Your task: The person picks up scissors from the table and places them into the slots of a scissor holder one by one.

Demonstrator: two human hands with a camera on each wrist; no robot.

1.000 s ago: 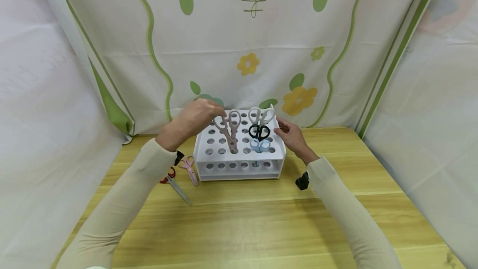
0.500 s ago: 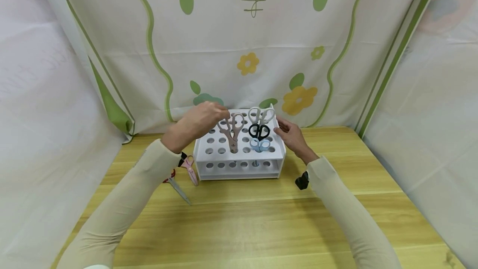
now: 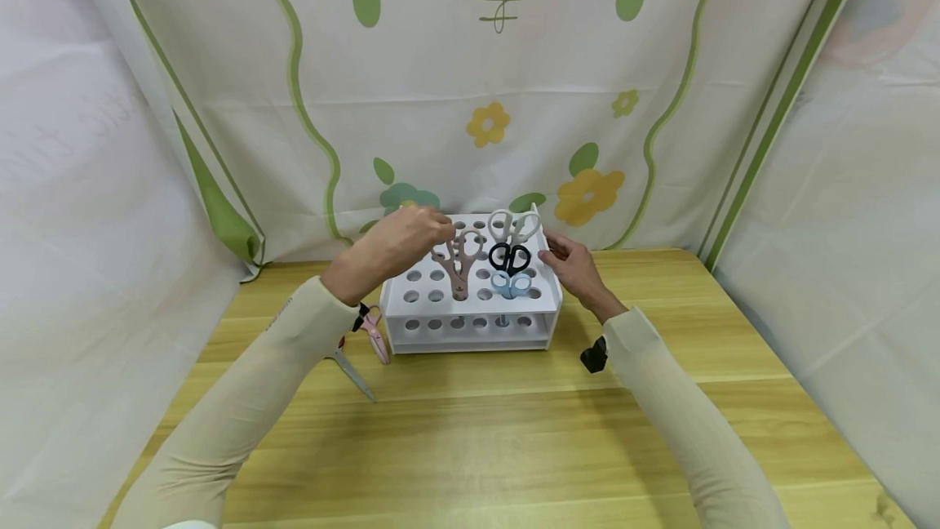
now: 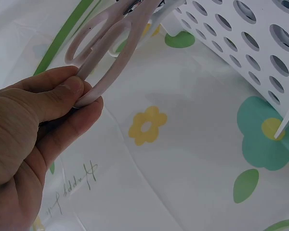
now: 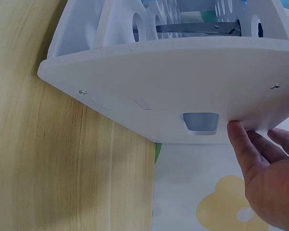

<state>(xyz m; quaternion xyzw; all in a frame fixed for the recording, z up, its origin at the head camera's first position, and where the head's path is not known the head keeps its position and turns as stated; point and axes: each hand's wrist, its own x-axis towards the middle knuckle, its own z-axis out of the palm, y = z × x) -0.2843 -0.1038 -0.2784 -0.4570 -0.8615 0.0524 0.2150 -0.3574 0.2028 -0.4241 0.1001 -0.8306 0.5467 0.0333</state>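
Near the rack's front, my left hand (image 3: pixel 396 247) pinches one handle loop of dusty-pink scissors (image 3: pixel 458 277) between thumb and fingers. Their blades point down into a hole of the white rack (image 3: pixel 422 306); the lower part of the blades is mostly hidden. In the left wrist view the thumb presses the pink loop (image 4: pixel 102 86). On the other side, my right hand (image 3: pixel 576 272) rests its fingertips against the rack's outer side panel (image 5: pixel 154 91). White-handled (image 3: pixel 514 224), black-handled (image 3: pixel 509 258) and light-blue-handled scissors (image 3: pixel 511 283) stand in one column of holes.
Left of the rack, pink scissors (image 3: pixel 376 339) and red-handled scissors (image 3: pixel 352 374) lie on the wooden table (image 3: pixel 470 439); my left wrist partly covers both. A patterned cloth (image 3: pixel 411 104) hangs close behind the rack, with more cloth at both sides.
My left hand has moved slightly right and down with the dusty-pink scissors, which have sunk a little and stand straighter in the hole. The right hand stays against the rack.
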